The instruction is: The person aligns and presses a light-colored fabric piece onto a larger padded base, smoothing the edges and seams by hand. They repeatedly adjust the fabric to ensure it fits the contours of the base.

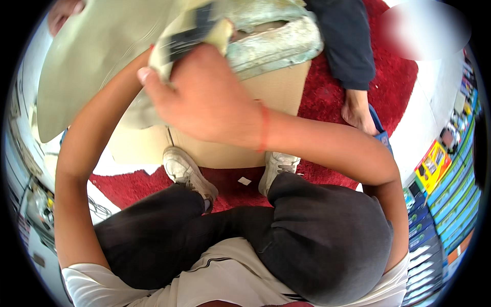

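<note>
My right hand (204, 94), smeared by motion, reaches up and left across the middle with its thumb out to the side. Its fingers curl away at a blurred pale piece with dark bands (189, 45), and what they grip is not clear. My left forearm (105, 115) runs up behind this piece, which hides the left hand and its fingers. Spread at the upper left is a large beige sheet (87, 82) with a smooth, leather-like surface. Just beyond my right hand lies a worn, whitish-green padded block (276, 48) with a long gap in it.
Flat cardboard (273, 94) lies under the block, over a red rug (327, 100). At right stands another person's dark-trousered leg (348, 43) with a blue sandal (377, 118). Part of another person's hand (64, 15) shows at the sheet's far edge. Packaged goods (433, 166) line the right.
</note>
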`<state>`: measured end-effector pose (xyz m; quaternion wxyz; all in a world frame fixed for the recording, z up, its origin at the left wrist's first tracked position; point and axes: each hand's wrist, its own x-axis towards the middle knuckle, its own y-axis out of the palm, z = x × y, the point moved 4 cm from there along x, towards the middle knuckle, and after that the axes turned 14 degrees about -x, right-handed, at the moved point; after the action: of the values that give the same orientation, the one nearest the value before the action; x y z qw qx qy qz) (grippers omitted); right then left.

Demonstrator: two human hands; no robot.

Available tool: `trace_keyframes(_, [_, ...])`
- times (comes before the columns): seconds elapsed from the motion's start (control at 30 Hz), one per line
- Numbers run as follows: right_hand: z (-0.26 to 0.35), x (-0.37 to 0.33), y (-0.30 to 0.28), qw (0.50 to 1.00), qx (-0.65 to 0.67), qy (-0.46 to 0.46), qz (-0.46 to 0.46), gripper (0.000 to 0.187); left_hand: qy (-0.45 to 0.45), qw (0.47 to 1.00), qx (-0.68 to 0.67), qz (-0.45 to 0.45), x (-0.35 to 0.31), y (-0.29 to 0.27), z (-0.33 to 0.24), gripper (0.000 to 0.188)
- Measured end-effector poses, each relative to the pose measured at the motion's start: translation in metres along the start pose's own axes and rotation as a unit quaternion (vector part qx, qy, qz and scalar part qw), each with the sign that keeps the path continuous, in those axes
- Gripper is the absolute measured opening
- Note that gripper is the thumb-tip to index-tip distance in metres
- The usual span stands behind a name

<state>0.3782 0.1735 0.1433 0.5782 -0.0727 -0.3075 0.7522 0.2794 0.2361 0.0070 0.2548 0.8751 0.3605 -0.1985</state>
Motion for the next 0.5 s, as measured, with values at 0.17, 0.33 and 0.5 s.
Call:
trace_keyframes(0.17, [-0.007, 0.004, -0.005, 0.984, 0.099, 0.062, -0.134, 0.022, -0.021, 1.0, 0.005, 0.004, 0.004, 0.007, -0.01, 0.034])
trace_keyframes(0.33, [-0.008, -0.01, -0.056, 0.982, 0.08, 0.166, 0.053, 0.022, -0.022, 1.0, 0.009, -0.007, -0.004, 0.009, -0.009, 0.025])
trace_keyframes(0.5, [-0.039, -0.072, -0.123, 0.984, 0.009, 0.173, -0.036, 0.019, -0.004, 0.999, 0.032, -0.001, 0.011, 0.017, -0.004, 0.025])
